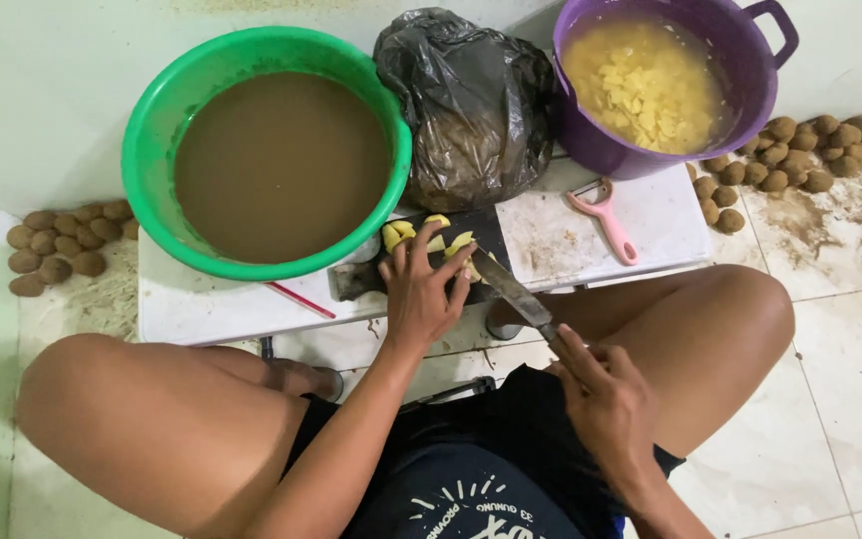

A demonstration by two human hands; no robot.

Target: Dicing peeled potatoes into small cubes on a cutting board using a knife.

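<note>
My left hand [421,289] rests on yellow peeled potato pieces [436,238] lying on a small dark cutting board [471,235], fingers pressing them down. My right hand [601,394] grips the handle of a knife [511,289]; its blade points up-left and touches the pieces beside my left fingers. The board sits on a low white table [202,304] between my bare knees.
A green basin [152,110] of muddy brown water stands at the left, a black plastic bag [471,100] in the middle, and a purple bucket [740,60] of cut potato in water at the right. A pink peeler [606,220] lies on the table. Unpeeled potatoes [57,245] [800,155] lie on the floor at both sides.
</note>
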